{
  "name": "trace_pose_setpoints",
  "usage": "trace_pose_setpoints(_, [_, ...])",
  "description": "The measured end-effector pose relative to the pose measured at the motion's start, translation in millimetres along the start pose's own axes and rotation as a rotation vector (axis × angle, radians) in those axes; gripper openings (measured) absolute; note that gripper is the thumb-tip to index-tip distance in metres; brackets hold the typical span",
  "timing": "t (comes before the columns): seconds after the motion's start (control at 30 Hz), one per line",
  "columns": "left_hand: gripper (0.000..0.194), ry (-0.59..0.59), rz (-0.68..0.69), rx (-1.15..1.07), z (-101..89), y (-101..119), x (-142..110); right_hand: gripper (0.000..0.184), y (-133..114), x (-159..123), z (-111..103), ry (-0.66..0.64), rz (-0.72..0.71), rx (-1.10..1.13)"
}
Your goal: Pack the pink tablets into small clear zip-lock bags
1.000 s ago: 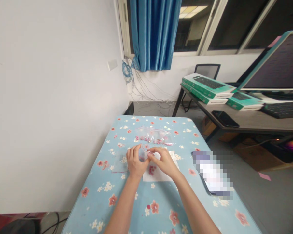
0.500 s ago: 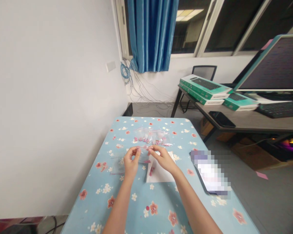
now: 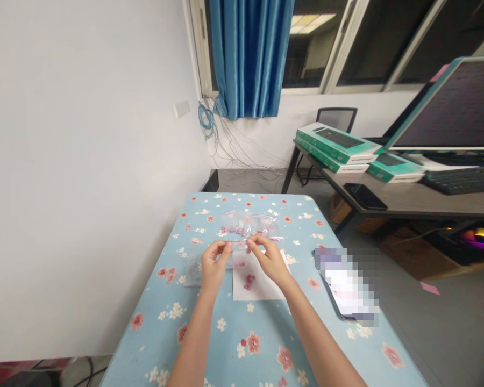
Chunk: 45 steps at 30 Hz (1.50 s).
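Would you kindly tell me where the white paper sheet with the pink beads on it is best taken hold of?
I would pinch the white paper sheet with the fingers at its bare near edge, coming from the person's side of the table. It lies flat, the pink beads sit near its middle, and the left hand and right hand hold a clear zip bag above its far edge.

an office room, computer monitor (image 3: pixel 447 105) and keyboard (image 3: pixel 462 181) on a desk (image 3: pixel 403 201), boxed keyboards (image 3: pixel 336 143), mesh office chair (image 3: pixel 336 119), network cables (image 3: pixel 205 115) along white wall
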State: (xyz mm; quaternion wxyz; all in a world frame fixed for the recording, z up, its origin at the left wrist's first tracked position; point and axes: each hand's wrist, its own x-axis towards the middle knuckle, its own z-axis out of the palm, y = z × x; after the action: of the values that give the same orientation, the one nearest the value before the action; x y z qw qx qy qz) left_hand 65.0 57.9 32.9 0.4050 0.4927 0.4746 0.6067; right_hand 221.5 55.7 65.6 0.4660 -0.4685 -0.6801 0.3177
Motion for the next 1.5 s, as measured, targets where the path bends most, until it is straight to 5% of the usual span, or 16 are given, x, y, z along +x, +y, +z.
trace_pose_setpoints(0.6, [0.028,0.026,-0.027,0.000,11.7,16.8,-0.2,0.029,-8.0,1.4,-4.5,0.079,0.000,0.138])
trace_pose_setpoints(1.1, [0.023,-0.220,-0.060,0.034,17.3,24.0,-4.7,0.025,-7.2,-1.8,-16.1,-0.159,0.001,0.112])
trace_pose_setpoints(1.5, [0.023,-0.309,-0.012,0.178,9.3,36.3,-2.9,0.024,-5.5,-1.0,-23.6,-0.161,-0.031,0.049])
